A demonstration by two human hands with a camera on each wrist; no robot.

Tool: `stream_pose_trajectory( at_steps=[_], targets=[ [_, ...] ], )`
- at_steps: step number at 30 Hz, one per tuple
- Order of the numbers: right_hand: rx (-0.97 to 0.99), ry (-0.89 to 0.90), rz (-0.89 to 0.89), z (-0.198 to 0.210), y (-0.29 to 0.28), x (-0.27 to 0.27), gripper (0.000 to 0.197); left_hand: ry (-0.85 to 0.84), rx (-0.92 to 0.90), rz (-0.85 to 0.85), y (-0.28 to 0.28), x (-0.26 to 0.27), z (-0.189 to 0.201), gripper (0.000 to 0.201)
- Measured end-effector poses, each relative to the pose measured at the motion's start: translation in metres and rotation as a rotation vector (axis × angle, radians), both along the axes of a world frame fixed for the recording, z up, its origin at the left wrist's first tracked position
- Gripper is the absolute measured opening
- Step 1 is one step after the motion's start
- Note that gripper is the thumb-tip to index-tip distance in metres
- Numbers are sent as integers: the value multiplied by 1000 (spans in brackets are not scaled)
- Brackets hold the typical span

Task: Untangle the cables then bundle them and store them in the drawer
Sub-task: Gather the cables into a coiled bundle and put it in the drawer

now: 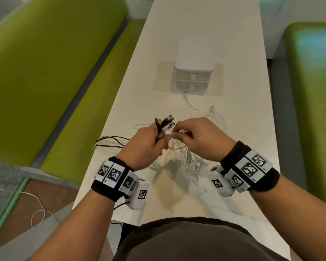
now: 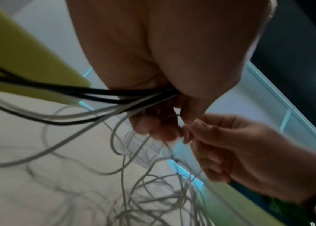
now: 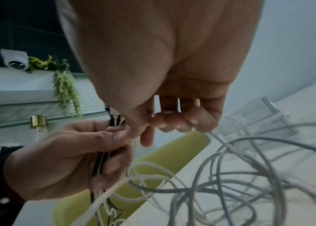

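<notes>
My left hand [image 1: 149, 142] grips a bunch of black and white cable ends [image 1: 166, 122], plugs sticking up above the fist; the same bunch of cables [image 2: 126, 97] runs out of the fist in the left wrist view. My right hand [image 1: 198, 138] sits right beside it and pinches a thin white cable [image 3: 216, 136] with curled fingers. Below both hands a tangle of white cables [image 1: 184, 161] hangs onto the white table [image 1: 243, 91]. Black cable loops [image 1: 111, 142] trail to the left table edge. A small white two-drawer box [image 1: 193, 72] stands farther back, both drawers closed.
The table is long and narrow, with green benches [image 1: 45, 72] on the left and right sides. More white cable ends [image 1: 213, 110] lie between the hands and the drawer box. A loose white cord [image 1: 38, 213] lies on the floor at lower left.
</notes>
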State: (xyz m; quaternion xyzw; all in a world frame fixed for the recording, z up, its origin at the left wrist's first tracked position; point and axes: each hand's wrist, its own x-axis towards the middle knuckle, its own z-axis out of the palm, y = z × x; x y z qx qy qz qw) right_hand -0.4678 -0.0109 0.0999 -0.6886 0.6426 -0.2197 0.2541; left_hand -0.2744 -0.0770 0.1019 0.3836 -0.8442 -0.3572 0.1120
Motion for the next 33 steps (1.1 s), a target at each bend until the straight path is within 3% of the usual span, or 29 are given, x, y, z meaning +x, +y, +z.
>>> stream_pose_trajectory(
  at_steps=[2, 5, 7, 9, 12, 15, 19, 22, 27, 29, 31, 33],
  targets=[
    [-6, -28, -123, -1, 1, -7, 47, 23, 2, 63, -3, 2, 1, 31],
    [120, 136, -157, -3, 5, -17, 70, 151, 32, 210, -13, 11, 7, 41],
    [148, 45, -134, -6, 6, -21, 63, 240, 76, 327, -23, 18, 7, 43],
    [96, -122, -154, -8, 8, -24, 50, 227, 102, 377, -29, 23, 10, 44],
    [34, -271, -196, -5, 11, -22, 27, 65, 67, 358, -28, 29, 13, 44],
    [47, -350, -172, -5, 14, -22, 9, -32, -45, 501, -38, 45, 19, 39],
    [214, -183, -41, -17, 19, -28, 18, -259, -425, 758, -62, 86, 32, 19],
    [189, -33, 0, -26, 20, -29, 15, -282, -538, 852, -68, 104, 41, 23],
    [79, 61, -36, -25, 9, -32, 19, -165, -386, 706, -58, 80, 35, 37],
    [85, 27, -17, -19, 5, -30, 21, -76, -294, 626, -48, 67, 34, 24],
    [-60, 45, -4, -21, 6, -24, 21, -23, -192, 522, -39, 55, 31, 14],
    [-146, 95, 42, -26, 8, -14, 34, -73, -147, 363, -32, 43, 19, 12]
  ],
)
